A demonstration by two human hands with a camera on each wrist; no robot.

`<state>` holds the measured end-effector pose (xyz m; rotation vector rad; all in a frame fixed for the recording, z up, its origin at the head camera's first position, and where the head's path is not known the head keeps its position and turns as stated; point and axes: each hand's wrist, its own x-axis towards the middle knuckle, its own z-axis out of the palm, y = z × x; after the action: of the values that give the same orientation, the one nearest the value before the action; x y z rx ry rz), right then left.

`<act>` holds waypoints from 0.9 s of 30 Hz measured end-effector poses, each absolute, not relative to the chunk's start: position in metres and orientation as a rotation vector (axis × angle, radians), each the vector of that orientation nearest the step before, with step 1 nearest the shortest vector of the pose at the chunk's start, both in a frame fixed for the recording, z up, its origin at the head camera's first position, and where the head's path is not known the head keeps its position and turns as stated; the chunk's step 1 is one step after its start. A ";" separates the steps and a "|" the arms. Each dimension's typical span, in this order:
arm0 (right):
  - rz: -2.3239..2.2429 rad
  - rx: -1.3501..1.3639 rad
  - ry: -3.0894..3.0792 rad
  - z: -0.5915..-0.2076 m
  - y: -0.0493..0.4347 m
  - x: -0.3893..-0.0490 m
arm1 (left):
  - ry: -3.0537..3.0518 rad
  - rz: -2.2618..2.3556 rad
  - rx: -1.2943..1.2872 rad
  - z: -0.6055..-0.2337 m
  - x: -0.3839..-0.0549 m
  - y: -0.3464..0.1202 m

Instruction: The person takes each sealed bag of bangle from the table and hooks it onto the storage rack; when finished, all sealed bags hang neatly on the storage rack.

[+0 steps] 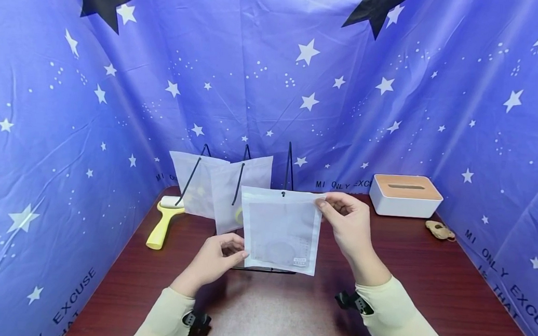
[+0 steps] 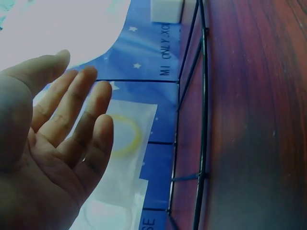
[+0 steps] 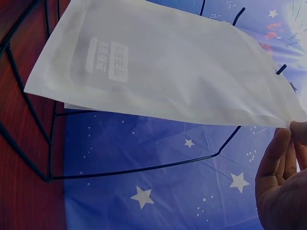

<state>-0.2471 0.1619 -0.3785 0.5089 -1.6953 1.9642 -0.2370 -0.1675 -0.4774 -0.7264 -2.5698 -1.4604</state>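
A white flat zip pouch (image 1: 279, 231) with a small printed label hangs upright in front of a black wire rack (image 1: 289, 161). My right hand (image 1: 348, 223) pinches the pouch's top right corner between thumb and fingers, as the right wrist view also shows at the pouch edge (image 3: 206, 117). Beside the lower left edge is my left hand (image 1: 218, 258), thumb at the pouch; in the left wrist view its fingers (image 2: 91, 110) are loosely extended. A dark spot marks the pouch's top hole; whether the hook passes through it I cannot tell.
Two similar pouches hang on the rack's other hooks, the left pouch (image 1: 197, 186) and the middle pouch (image 1: 227, 193) with something yellow inside. A yellow-handled lint roller (image 1: 161, 228) lies left. A tissue box (image 1: 404, 203) and a small tan object (image 1: 439, 230) sit right.
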 end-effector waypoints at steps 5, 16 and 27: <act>1.971 0.501 -1.688 -0.379 0.162 -0.250 | -2.561 -1.437 -0.710 -0.480 -0.242 -0.163; 1.988 0.494 -1.682 -0.380 0.164 -0.259 | -2.522 -1.460 -0.681 -0.480 -0.255 -0.160; 1.944 0.505 -1.714 -0.379 0.166 -0.271 | -2.497 -1.419 -0.583 -0.481 -0.265 -0.153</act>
<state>-0.2709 0.1657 -0.3791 0.5049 -1.7137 1.9436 -0.2646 -0.1535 -0.4813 -0.5835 -2.4971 -1.4188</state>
